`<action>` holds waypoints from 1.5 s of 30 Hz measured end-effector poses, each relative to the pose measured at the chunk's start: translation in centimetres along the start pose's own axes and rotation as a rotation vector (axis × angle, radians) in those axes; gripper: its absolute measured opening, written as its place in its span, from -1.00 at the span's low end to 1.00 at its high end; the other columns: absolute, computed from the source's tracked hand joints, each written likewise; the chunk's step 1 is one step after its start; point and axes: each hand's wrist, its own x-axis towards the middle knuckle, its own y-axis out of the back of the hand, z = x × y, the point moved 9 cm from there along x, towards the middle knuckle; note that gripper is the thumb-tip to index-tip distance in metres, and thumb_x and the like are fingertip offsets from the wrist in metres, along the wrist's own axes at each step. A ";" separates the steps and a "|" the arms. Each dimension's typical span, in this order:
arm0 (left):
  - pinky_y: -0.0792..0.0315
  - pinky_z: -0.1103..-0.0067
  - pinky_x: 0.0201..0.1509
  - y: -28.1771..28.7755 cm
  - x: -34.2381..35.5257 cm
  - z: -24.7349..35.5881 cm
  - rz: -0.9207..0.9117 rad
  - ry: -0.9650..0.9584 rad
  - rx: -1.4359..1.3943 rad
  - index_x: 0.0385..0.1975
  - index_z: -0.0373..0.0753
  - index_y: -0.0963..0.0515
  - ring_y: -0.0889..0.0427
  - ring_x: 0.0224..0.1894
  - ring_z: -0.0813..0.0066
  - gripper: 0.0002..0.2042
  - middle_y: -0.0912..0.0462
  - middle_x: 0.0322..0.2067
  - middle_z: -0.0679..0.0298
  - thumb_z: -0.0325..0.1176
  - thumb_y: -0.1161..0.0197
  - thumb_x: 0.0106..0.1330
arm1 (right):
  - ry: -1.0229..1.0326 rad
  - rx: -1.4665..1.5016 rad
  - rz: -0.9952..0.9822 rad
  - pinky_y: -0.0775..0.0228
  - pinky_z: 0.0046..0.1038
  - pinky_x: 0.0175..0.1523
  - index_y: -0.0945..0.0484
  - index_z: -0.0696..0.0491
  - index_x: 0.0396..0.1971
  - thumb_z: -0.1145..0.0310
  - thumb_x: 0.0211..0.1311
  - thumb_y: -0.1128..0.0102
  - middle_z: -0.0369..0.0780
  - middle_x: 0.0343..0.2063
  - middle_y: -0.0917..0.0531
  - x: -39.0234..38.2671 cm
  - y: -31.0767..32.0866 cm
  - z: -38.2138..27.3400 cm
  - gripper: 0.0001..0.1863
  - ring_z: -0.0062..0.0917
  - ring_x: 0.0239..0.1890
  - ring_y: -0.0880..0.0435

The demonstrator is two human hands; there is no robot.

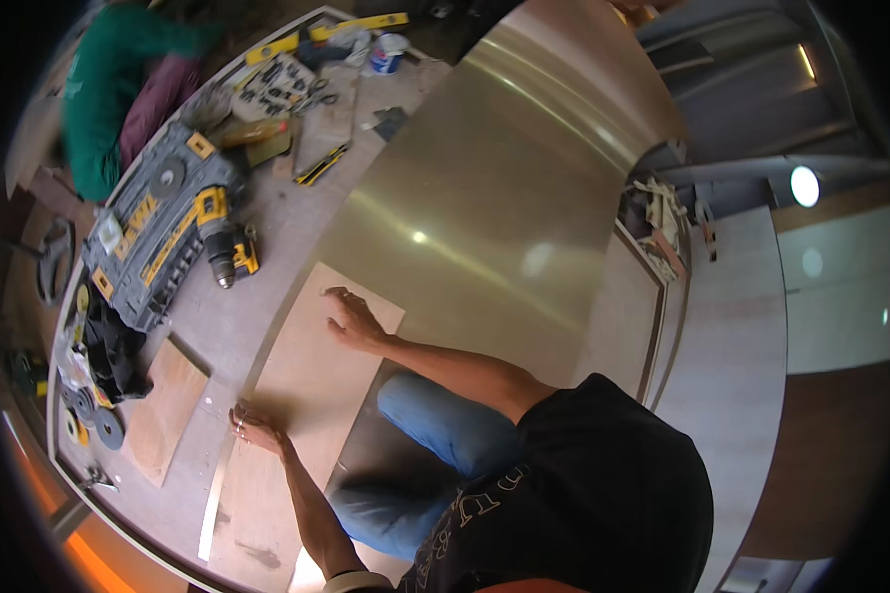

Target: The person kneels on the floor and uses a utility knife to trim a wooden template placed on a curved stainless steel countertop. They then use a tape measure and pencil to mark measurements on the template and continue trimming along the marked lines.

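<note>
Reaching over the pale plywood panel [311, 381] at centre-left in the head view, the right hand [354, 321] is loosely spread, empty; the left hand [257, 431] curls at an edge, its grip impossible to tell. Even palm pressure would likely steady the panel. Upper left, a dark tool case [173, 239] bears a grey disc [166, 178]; what the white-and-blue tub [388, 56] holds is unclear.

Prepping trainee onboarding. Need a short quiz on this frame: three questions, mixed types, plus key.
1. True or false: the yellow and black drill lies to the left of the long wooden board in the picture.
2. Which is nearer the board's upper end in the picture: the left hand or the right hand?
3. Fill in the colour: the co-worker at upper left is dressed in ___ on the upper body.

Key: 1. True. 2. The right hand. 3. Green.
</note>
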 end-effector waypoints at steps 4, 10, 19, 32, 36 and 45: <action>-0.37 0.14 0.19 5.6 -1.7 2.4 0.059 -0.238 -0.104 0.11 -0.29 -0.41 -0.48 0.12 -0.04 -0.69 -0.49 0.11 0.01 -0.36 -0.05 0.42 | -0.267 -0.099 -0.069 -0.47 -0.24 0.13 -0.42 0.06 0.14 0.38 0.23 -0.15 -0.07 0.08 -0.53 -11.2 8.9 10.7 -0.55 -0.23 0.09 -0.58; -0.49 0.23 0.08 5.3 -12.8 2.9 -0.350 -0.240 -0.263 0.08 -0.33 -0.46 -0.55 0.01 0.00 -0.69 -0.49 0.04 -0.07 -0.49 -0.08 0.35 | -1.107 -0.287 0.249 -0.39 -0.18 0.21 -0.37 0.10 0.18 0.14 0.34 -0.14 -0.10 0.13 -0.53 -40.8 33.4 32.2 -0.49 -0.20 0.17 -0.52; -0.52 0.26 0.08 5.8 -27.0 9.3 -0.808 -0.381 -0.161 0.13 -0.28 -0.49 -0.61 0.03 0.05 -0.62 -0.44 0.10 -0.15 -0.32 -0.18 0.34 | -1.416 0.027 0.696 -0.45 -0.20 0.18 -0.47 0.10 0.09 0.16 0.18 -0.17 0.03 -0.01 -0.64 -79.9 34.2 28.1 -0.49 -0.10 0.10 -0.60; -0.30 0.29 0.32 5.4 -24.4 19.8 -1.081 -0.642 0.319 0.21 -0.26 -0.44 -0.43 0.23 0.20 -0.60 -0.46 0.20 0.07 -0.24 -0.17 0.45 | -1.983 0.227 0.803 -0.34 -0.11 0.30 -0.32 0.04 0.29 0.16 0.02 -0.42 0.06 0.22 -0.40 -106.9 6.2 7.3 -0.20 -0.06 0.29 -0.39; -0.41 0.37 0.20 0.3 -34.6 22.7 -1.086 -0.807 0.271 0.18 -0.40 -0.43 -0.53 0.14 0.25 -0.58 -0.51 0.13 0.00 -0.27 -0.18 0.43 | -1.685 -0.120 0.940 -0.10 -0.08 0.41 -0.17 0.24 0.35 -0.03 -0.05 -0.55 0.14 0.28 -0.33 -114.0 7.1 7.4 0.07 0.02 0.36 -0.23; -0.55 0.38 0.06 -4.0 -39.6 40.9 -1.160 -1.104 0.056 0.20 -0.27 -0.44 -0.58 0.12 0.13 -0.54 -0.55 0.11 0.00 -0.31 -0.28 0.32 | -1.715 0.117 0.793 0.12 0.02 0.51 0.07 0.26 0.45 -0.11 -0.16 -0.54 0.15 0.41 -0.13 -105.4 2.8 10.5 0.32 0.09 0.46 -0.01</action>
